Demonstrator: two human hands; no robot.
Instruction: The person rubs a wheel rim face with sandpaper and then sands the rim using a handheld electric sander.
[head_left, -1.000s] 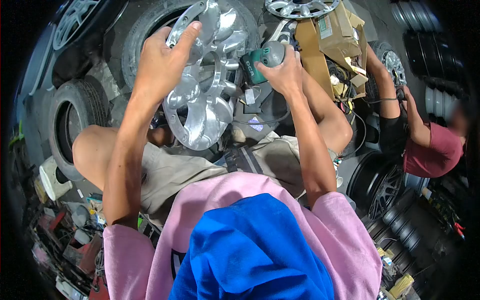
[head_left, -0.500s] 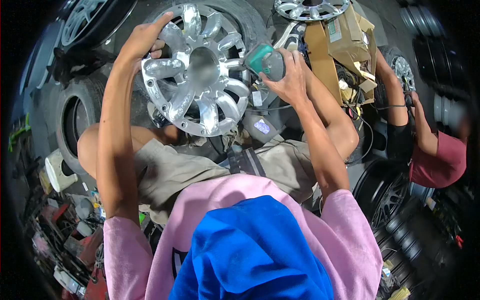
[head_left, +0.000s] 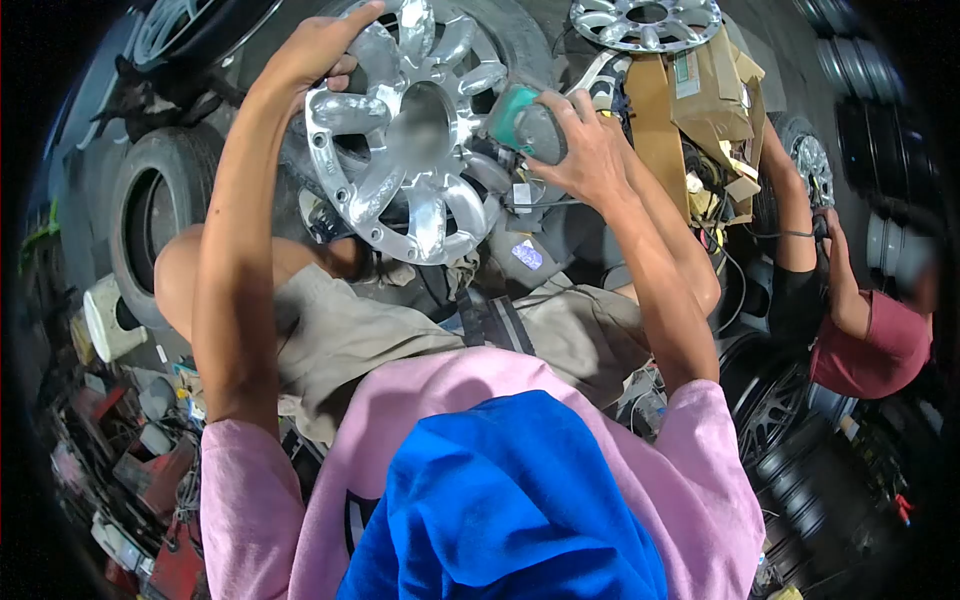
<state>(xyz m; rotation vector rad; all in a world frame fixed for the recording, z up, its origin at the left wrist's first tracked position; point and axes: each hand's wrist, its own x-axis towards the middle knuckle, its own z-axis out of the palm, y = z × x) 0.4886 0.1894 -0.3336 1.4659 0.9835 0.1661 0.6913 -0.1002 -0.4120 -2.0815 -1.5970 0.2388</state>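
Note:
My left hand (head_left: 318,58) is closed around the upper left edge of a shiny metal wheel face (head_left: 347,112) with rounded spokes and bolt holes along its rim. The wheel face stands tilted in front of my legs, against a tire (head_left: 525,45) behind it. In my right hand (head_left: 590,152) is a green and grey palm sander (head_left: 512,116), fingers wrapped over its body. Its working side faces the spokes on the wheel's right; whether it touches them I cannot tell. A cord runs below my right hand.
A similar shiny wheel face (head_left: 650,12) lies at the top, beside an open cardboard box (head_left: 715,95). Another tire (head_left: 135,230) and a white container (head_left: 105,320) are at left. On the right, a person in a red shirt (head_left: 875,345) handles another wheel (head_left: 812,165).
The whole view has shifted slightly. Relative to the wheel face, my right hand and the sander have moved left, closer to the hub. My left hand keeps its grip on the edge.

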